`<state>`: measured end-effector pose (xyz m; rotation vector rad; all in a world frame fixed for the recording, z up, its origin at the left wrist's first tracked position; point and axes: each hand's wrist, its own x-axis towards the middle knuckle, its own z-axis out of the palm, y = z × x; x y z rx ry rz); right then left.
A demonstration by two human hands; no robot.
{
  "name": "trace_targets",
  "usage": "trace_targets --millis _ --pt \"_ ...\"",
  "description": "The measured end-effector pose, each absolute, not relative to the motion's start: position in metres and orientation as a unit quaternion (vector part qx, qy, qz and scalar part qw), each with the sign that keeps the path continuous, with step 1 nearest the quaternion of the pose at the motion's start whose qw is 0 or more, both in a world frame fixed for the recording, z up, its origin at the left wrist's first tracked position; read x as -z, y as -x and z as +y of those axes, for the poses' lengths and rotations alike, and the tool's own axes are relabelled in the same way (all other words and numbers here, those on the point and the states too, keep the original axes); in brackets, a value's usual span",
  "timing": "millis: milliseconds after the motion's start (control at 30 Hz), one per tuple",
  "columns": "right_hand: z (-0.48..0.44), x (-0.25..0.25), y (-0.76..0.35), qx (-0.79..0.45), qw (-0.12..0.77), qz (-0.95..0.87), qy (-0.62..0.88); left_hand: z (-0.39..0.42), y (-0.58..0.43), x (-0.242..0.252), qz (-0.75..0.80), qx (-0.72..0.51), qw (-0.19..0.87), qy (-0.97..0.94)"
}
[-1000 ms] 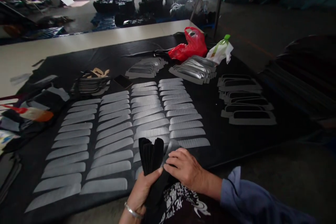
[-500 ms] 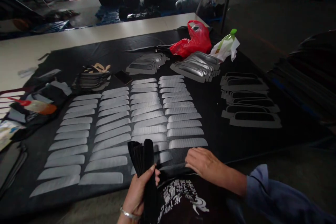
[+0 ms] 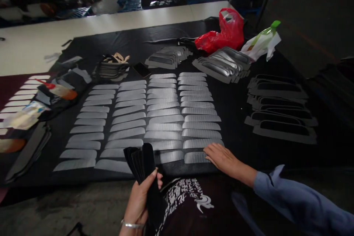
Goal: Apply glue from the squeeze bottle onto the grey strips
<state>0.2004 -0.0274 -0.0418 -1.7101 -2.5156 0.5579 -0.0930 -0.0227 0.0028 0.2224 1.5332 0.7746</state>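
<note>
While left fingers [image 3: 159,182] clasp black strips [image 3: 148,159] (fanned), loose right fingers [image 3: 213,152] touch grey strip [image 3: 195,158].

The left fingers [image 3: 159,181] half vanish behind the black strips [image 3: 148,158], whose lower ends melt into the dark garment [image 3: 203,223]; the right fingers [image 3: 211,150] cover one end of the nearest grey piece [image 3: 195,158], the blue sleeve [image 3: 298,195] runs off the right edge, the left edge slices an orange object [image 3: 12,145], and that white speck [image 3: 241,108] is simply too tiny to tell
</note>
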Motion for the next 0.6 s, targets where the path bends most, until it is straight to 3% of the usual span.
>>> trace_targets --millis 600 --pt "-0.045 0.051 -0.199 -0.157 0.074 -0.81 0.56 -0.016 0.105 -0.024 0.663 -0.404 0.626 -0.07"
